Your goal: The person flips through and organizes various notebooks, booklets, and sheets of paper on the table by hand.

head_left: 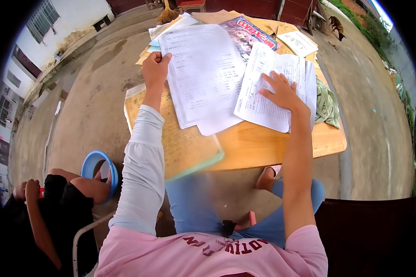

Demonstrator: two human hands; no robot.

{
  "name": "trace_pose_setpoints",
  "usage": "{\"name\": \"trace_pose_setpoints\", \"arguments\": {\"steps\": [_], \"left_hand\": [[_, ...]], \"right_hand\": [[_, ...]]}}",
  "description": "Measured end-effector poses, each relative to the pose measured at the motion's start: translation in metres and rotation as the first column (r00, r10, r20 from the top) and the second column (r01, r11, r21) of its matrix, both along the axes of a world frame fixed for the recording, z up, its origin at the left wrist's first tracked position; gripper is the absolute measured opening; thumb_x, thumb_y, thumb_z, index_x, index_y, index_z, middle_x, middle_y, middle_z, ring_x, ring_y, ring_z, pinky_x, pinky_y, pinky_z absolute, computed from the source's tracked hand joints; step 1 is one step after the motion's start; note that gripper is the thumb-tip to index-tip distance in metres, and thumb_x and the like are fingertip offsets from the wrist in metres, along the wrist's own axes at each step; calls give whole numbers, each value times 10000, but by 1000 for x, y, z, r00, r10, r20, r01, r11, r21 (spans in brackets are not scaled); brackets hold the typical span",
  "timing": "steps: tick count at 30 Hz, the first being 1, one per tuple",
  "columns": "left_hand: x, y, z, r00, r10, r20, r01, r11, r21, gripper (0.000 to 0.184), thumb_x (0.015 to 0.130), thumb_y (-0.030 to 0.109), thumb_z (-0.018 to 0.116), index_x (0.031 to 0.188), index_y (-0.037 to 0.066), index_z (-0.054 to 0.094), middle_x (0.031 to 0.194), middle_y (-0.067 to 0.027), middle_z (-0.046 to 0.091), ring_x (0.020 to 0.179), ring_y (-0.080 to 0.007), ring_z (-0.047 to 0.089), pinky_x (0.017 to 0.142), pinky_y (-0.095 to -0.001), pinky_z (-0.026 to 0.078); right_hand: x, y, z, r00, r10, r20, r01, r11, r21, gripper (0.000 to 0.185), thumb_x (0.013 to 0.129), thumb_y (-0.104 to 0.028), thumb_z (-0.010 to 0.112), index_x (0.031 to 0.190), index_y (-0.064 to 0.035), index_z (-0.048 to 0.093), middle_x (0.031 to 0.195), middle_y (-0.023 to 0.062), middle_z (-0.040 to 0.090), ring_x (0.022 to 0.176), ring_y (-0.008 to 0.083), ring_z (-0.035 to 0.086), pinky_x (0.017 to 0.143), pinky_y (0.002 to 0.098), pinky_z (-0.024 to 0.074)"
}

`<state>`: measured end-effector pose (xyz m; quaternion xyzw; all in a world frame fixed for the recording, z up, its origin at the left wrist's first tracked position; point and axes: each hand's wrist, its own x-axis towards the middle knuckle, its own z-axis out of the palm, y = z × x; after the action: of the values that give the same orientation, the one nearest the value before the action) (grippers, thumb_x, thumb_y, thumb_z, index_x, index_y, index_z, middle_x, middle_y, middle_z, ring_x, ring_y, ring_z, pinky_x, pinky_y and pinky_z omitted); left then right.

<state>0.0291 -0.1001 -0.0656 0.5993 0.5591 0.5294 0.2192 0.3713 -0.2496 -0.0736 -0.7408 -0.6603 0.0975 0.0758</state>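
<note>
My left hand [156, 70] pinches the upper left edge of a large printed sheet [208, 69] between thumb and fingers. That sheet lies over other white paper on the wooden table [259, 147]. On the right, my right hand [280, 90] rests with spread fingers on a printed booklet [259, 99], whose pages look creased. The booklet overlaps the right side of the large sheet. Behind both lies a colourful comic-style magazine [252, 37].
A green cloth [326, 105] lies at the table's right edge. A clear mat [189, 157] with a green rim covers the table's left front. More papers [298, 43] lie at the back. A seated person [46, 217] and a blue basin [93, 159] are at the lower left.
</note>
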Motion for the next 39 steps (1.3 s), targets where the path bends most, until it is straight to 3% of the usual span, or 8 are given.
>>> {"name": "trace_pose_setpoints", "arguments": {"steps": [3, 9, 15, 19, 25, 29, 30, 39], "left_hand": [[-11, 6, -3, 995, -9, 103, 4, 999, 44, 242, 825, 217, 693, 872, -19, 678, 705, -27, 643, 615, -102, 541, 604, -277, 435], [-16, 11, -2, 955, -32, 294, 40, 999, -24, 244, 870, 217, 664, 826, -22, 652, 687, 14, 586, 592, -72, 462, 553, -254, 384], [-5, -16, 29, 738, 16, 674, -265, 927, 267, 195, 937, 195, 611, 933, 1, 627, 841, -10, 647, 724, -97, 561, 666, -230, 461], [31, -68, 68, 867, -79, 492, -227, 817, 531, 183, 947, 162, 595, 944, -20, 610, 855, -30, 658, 776, -88, 576, 710, -233, 472], [84, -114, 58, 852, -335, -403, 524, 532, 665, 157, 756, -54, 640, 868, 51, 675, 783, -105, 662, 699, -267, 637, 599, -327, 508], [90, -122, 38, 546, -507, -667, 795, 566, 221, 120, 829, 31, 616, 918, 68, 688, 810, -99, 644, 767, -271, 603, 683, -355, 506], [88, -123, 38, 512, -546, -664, 803, 579, 143, 111, 837, 49, 612, 915, 68, 688, 809, -103, 639, 786, -271, 599, 705, -362, 501], [75, -88, 19, 651, -665, -366, 697, 715, -59, 188, 891, 207, 615, 967, 46, 675, 853, -94, 661, 672, -221, 580, 661, -320, 486]], "right_hand": [[9, -4, 1, 999, -35, -4, 35, 999, 2, 545, 910, -424, 562, 1408, -241, 436, 1520, 140, 281, 1438, 310, 171, 1132, 588, 58], [-15, 3, 16, 900, 308, -309, -85, 818, 569, 277, 912, -164, 598, 1177, -90, 630, 1248, 108, 594, 1182, 273, 546, 1037, 440, 397], [-32, 17, -12, 826, 377, -420, -229, 904, 361, 216, 917, -120, 582, 1103, -36, 653, 1141, 105, 643, 1008, 224, 625, 877, 338, 517], [-33, 18, -8, 757, 288, -587, -87, 934, 346, 297, 975, -276, 521, 1084, -40, 664, 1180, 119, 632, 1013, 235, 620, 893, 351, 498], [-8, 18, 17, -17, -1, -1000, 110, 994, -3, 485, 981, -442, 440, 1299, -84, 518, 1196, 138, 614, 1072, 249, 590, 929, 382, 474], [10, -3, 25, -773, 89, -629, -96, 963, 254, 648, 967, -524, 406, 1318, 17, 464, 1203, 133, 594, 1051, 203, 589, 915, 303, 471], [-9, -17, 58, -496, 58, -867, 171, 985, -31, 681, 974, -542, 360, 1339, 25, 451, 1229, 127, 586, 1038, 209, 594, 909, 302, 471], [10, 14, 7, 4, 23, -1000, 340, 940, 23, 445, 847, -180, 652, 1185, 95, 560, 1059, 147, 633, 910, 211, 629, 775, 320, 517]]}}
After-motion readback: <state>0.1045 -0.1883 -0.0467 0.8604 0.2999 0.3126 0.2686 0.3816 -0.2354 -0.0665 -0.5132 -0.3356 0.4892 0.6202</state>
